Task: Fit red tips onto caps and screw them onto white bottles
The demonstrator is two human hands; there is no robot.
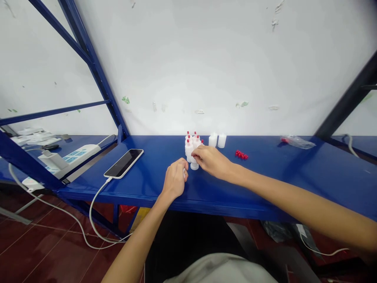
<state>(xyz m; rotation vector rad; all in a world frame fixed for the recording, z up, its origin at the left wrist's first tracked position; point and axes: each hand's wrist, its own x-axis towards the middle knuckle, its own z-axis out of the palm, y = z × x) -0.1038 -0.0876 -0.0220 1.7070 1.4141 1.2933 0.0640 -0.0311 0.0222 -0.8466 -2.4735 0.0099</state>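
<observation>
Several white bottles with red tips (189,148) stand grouped near the middle of the blue table. My right hand (209,159) is at their right front side, its fingers pinched at the top of a white piece (194,166) that stands in front of the group; what lies between the fingertips is too small to tell. Just left of it, my left hand (176,177) is curled closed around something small and whitish, mostly hidden by the fingers. Behind my right hand stand white bottles without red tips (222,140). Small red caps (241,155) lie in a cluster to the right.
A phone (124,163) with a white cable lies on the table (153,184) at the left. Further left is a white power strip (77,156). A clear plastic bag (299,142) lies at the back right. Blue frame posts (97,74) rise at the left.
</observation>
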